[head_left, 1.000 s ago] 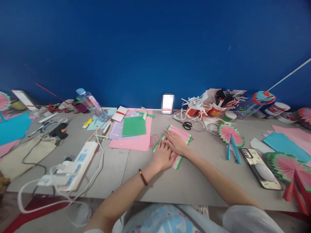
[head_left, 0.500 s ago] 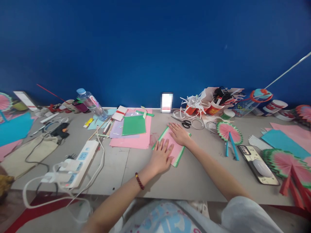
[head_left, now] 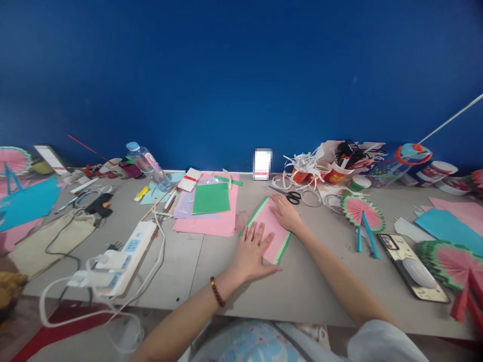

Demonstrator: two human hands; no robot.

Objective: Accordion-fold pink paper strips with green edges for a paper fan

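Observation:
A pink sheet of paper (head_left: 278, 236) with green strips along two opposite edges lies slanted on the grey table. My left hand (head_left: 253, 251), with a dark bead bracelet on its wrist, rests spread over the sheet's near left part, the thumb reaching past its near corner. Across the far right part lies my right hand (head_left: 286, 213), its fingers stretched out and partly bent at the tips. Both hands press on the paper rather than grip it, and they cover some of its edges. Just beyond the right hand are black-handled scissors (head_left: 293, 197).
Left of the sheet, green paper (head_left: 211, 198) lies on pink sheets (head_left: 204, 227). A power strip (head_left: 130, 256) with cables is farther left. To the right are a watermelon-patterned paper fan (head_left: 363, 213) and a phone (head_left: 409, 274) under a white mouse (head_left: 418, 273). Paper cups (head_left: 337, 173) stand behind.
My left thumb has spread away from the fingers toward the near corner. The fingers of my right hand have drawn in slightly. The whole view has shifted a little.

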